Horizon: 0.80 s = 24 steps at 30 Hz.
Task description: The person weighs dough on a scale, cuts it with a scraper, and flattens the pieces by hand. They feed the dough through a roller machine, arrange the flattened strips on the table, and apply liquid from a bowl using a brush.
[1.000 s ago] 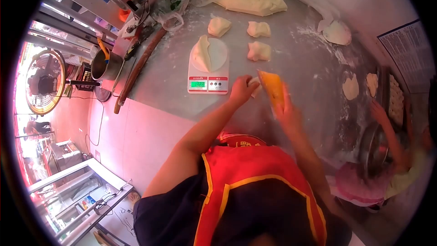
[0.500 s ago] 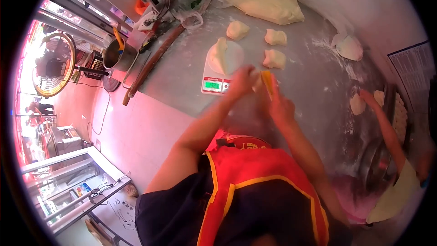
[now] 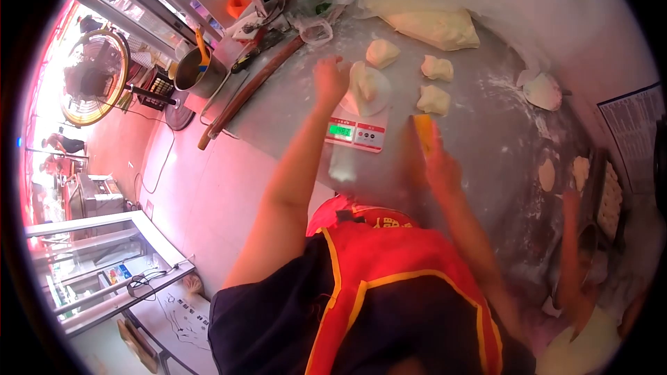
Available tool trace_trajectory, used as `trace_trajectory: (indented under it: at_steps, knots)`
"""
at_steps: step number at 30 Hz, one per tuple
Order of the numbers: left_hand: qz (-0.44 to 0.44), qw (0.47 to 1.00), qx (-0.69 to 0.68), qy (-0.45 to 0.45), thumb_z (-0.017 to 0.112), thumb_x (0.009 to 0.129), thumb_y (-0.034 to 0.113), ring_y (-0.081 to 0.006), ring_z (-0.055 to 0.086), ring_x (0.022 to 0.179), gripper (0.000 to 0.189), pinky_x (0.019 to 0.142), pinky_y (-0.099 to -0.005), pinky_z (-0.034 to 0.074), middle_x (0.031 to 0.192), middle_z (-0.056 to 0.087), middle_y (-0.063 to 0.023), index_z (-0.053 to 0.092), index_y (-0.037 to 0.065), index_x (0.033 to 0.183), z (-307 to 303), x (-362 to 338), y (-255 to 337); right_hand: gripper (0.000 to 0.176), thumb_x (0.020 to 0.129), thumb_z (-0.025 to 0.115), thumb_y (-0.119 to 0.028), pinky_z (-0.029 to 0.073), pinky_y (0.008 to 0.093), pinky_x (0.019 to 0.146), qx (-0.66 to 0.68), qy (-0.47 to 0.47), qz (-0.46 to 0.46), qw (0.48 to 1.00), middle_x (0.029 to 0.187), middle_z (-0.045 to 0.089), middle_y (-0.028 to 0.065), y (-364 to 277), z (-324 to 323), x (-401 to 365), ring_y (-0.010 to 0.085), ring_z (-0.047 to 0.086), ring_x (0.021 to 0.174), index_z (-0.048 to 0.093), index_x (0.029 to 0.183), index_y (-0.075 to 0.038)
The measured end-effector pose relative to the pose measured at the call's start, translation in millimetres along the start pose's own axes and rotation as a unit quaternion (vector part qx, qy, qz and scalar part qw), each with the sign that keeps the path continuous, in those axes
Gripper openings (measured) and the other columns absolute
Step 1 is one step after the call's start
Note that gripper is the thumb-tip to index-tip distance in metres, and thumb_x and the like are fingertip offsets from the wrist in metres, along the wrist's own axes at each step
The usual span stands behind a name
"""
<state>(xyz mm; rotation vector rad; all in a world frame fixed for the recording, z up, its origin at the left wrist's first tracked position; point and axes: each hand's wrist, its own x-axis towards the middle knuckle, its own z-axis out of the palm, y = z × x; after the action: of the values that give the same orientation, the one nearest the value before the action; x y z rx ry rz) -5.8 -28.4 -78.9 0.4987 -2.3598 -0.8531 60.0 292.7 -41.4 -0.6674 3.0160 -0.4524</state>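
Observation:
My left hand [image 3: 331,80] is raised just left of the digital kitchen scale [image 3: 368,137], its fingers loosely bent and apart with nothing visible in them. On the scale's round plate lies a lump of pale dough [image 3: 362,89]; the green display is lit. My right hand [image 3: 442,170] grips a yellow dough scraper [image 3: 423,133] over the grey worktop, right of the scale. Beyond the scale sits one dough piece [image 3: 382,53]. Two more, an upper dough piece [image 3: 436,67] and a lower dough piece [image 3: 433,99], lie to the right.
A large dough mass [image 3: 434,24] under plastic is at the back. A long wooden rolling pin [image 3: 253,90] lies along the left edge, near a metal pot [image 3: 198,73]. At right, a co-worker's arm [image 3: 571,257] is near flattened dough [image 3: 547,175] and a tray [image 3: 610,201].
My left hand has moved from near the scraper to the scale's left side. The dough on the scale looks broader. The scraper stays in my right hand. The co-worker's arm has drawn back.

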Motion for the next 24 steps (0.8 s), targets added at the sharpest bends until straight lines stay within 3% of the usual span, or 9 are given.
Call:
trace_trajectory:
  at_steps: [3, 6, 8, 12, 16, 18, 21, 24]
  knots:
    - [-0.058, 0.997, 0.009, -0.06, 0.066, 0.079, 0.031, -0.0327, 0.059, 0.091, 0.039, 0.079, -0.0391, 0.047, 0.097, 0.063, -0.017, 0.061, 0.001, 0.103, -13, 5, -16, 0.069, 0.085, 0.051, -0.012, 0.046, 0.0483, 0.054, 0.026, -0.022, 0.02, 0.999, 0.071, 0.063, 0.0171, 0, -9, 3, 0.0385, 0.061, 0.063, 0.019, 0.146, -0.019]
    - [-0.138, 0.983, -0.029, -0.115, 0.065, 0.08, 0.036, -0.031, 0.06, 0.094, 0.046, 0.08, -0.0371, 0.047, 0.099, 0.063, -0.0178, 0.059, 0.0, 0.107, -28, 10, -10, 0.068, 0.085, 0.05, -0.015, 0.047, 0.0482, 0.055, 0.091, -0.063, 0.078, 0.991, 0.07, 0.063, 0.0175, -6, -40, 4, 0.0395, 0.061, 0.063, 0.018, 0.146, -0.017]
    - [-0.142, 0.98, -0.024, -0.134, 0.065, 0.08, 0.037, -0.0301, 0.06, 0.097, 0.05, 0.082, -0.0364, 0.047, 0.102, 0.063, -0.0188, 0.058, -0.001, 0.112, -26, 15, -13, 0.068, 0.086, 0.048, -0.017, 0.047, 0.0482, 0.055, 0.132, -0.09, 0.121, 0.98, 0.069, 0.062, 0.0178, -5, -54, 4, 0.0402, 0.061, 0.063, 0.017, 0.146, -0.017]
    - [-0.156, 0.967, -0.031, -0.199, 0.065, 0.079, 0.04, -0.0297, 0.06, 0.099, 0.057, 0.085, -0.0358, 0.047, 0.107, 0.061, -0.0205, 0.055, -0.001, 0.118, -15, 29, -14, 0.07, 0.084, 0.048, -0.012, 0.049, 0.0464, 0.067, 0.182, 0.085, 0.066, 0.977, 0.092, 0.063, 0.0233, 15, -64, -8, 0.0417, 0.062, 0.081, 0.016, 0.146, -0.015]
    - [-0.155, 0.955, -0.014, -0.254, 0.062, 0.078, 0.047, -0.0324, 0.054, 0.111, 0.062, 0.092, -0.0382, 0.043, 0.118, 0.057, -0.0197, 0.054, 0.002, 0.121, -7, 34, 6, 0.071, 0.083, 0.05, -0.007, 0.048, 0.0439, 0.081, 0.203, 0.119, 0.074, 0.969, 0.116, 0.055, 0.0262, 27, -69, -23, 0.0424, 0.058, 0.1, 0.017, 0.145, -0.013]
    - [-0.139, 0.96, -0.004, -0.242, 0.062, 0.078, 0.046, -0.0322, 0.054, 0.11, 0.061, 0.091, -0.0384, 0.044, 0.118, 0.057, -0.019, 0.054, 0.002, 0.12, -4, 35, 22, 0.071, 0.083, 0.05, -0.006, 0.047, 0.0432, 0.085, 0.189, 0.124, 0.066, 0.972, 0.122, 0.053, 0.0264, 34, -66, -31, 0.0429, 0.056, 0.104, 0.018, 0.145, -0.012]
    - [-0.015, 0.978, 0.022, -0.205, 0.06, 0.08, 0.038, -0.0322, 0.055, 0.108, 0.052, 0.09, -0.0394, 0.044, 0.114, 0.059, -0.0182, 0.055, 0.003, 0.119, 3, 34, 51, 0.07, 0.083, 0.051, -0.008, 0.047, 0.0434, 0.086, 0.167, 0.125, 0.069, 0.975, 0.123, 0.051, 0.0265, 39, -64, -41, 0.0436, 0.055, 0.105, 0.018, 0.145, -0.013]
    - [0.173, 0.972, -0.04, -0.156, 0.06, 0.084, 0.031, -0.0318, 0.059, 0.097, 0.037, 0.083, -0.0405, 0.047, 0.105, 0.063, -0.0154, 0.059, 0.005, 0.111, 48, -4, 56, 0.07, 0.084, 0.051, -0.009, 0.047, 0.0441, 0.084, 0.16, 0.1, 0.094, 0.977, 0.124, 0.05, 0.0272, 36, -64, -48, 0.0437, 0.056, 0.103, 0.017, 0.145, -0.013]
